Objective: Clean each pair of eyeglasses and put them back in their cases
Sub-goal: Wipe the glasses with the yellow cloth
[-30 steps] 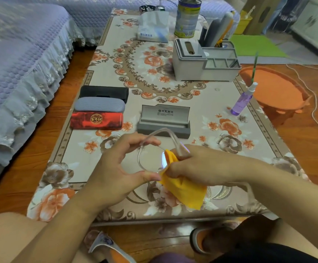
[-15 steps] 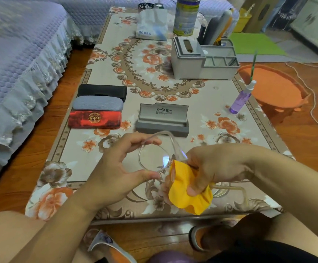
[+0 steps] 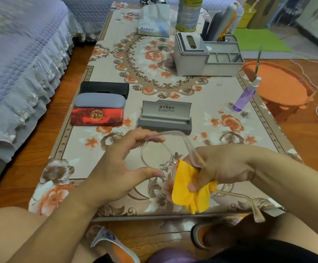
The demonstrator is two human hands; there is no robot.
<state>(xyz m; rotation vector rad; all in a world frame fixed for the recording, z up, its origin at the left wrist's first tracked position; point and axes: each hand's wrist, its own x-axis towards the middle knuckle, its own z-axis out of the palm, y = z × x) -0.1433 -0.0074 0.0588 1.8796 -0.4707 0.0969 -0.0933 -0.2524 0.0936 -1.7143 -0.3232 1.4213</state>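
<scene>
Eyeglasses [image 3: 155, 154] with a clear frame are held above the near edge of the table [image 3: 217, 103], between both hands. The left hand [image 3: 120, 168] pinches one lens rim between thumb and fingers. The right hand [image 3: 220, 166] pinches a yellow cloth [image 3: 190, 192] onto the other lens, one arm of the glasses sticking out toward the near right corner. Behind the hands, mid-table, an open grey case [image 3: 165, 118] stands empty-side up. Along the left edge lie three closed cases in a row: red case [image 3: 97, 116], blue-grey case [image 3: 100, 100], black case [image 3: 105, 88]. A purple spray bottle [image 3: 246, 95] stands at the right edge.
</scene>
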